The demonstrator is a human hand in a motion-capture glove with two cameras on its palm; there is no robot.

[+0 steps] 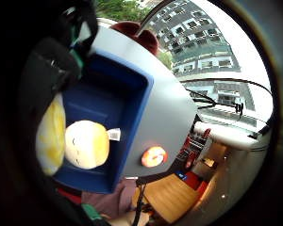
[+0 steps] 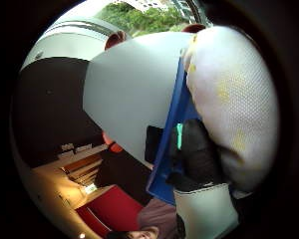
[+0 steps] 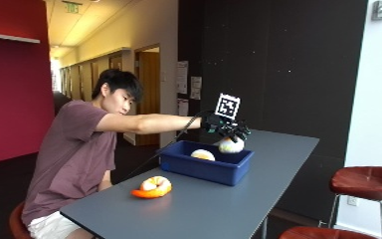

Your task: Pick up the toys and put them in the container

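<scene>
Fingers of the gloved right hand (image 3: 225, 128) curl round a white plush toy (image 3: 231, 145) over the blue bin (image 3: 207, 167). Lowering it beside the round plush (image 3: 202, 155) inside before releasing seems best; the orange toy (image 3: 152, 187) waits on the near table (image 3: 244, 209).

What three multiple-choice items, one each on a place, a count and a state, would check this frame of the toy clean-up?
1. Where is the orange and white plush toy?
A. On the grey table, outside the container
B. Inside the container
C. On the red stool

2. How many toys lie inside the blue plastic container, not counting the held one?
A. None
B. One
C. Three

3. What is the gloved right hand doing?
A. Resting flat on the table
B. Holding a white and yellow round plush toy over the container
C. Hanging idle, holding nothing

Key: 1 A, it lies on the table nearer the person; 2 B, one pale yellow round plush toy lies inside; 3 B, the fingers wrap the toy above the container.
</scene>
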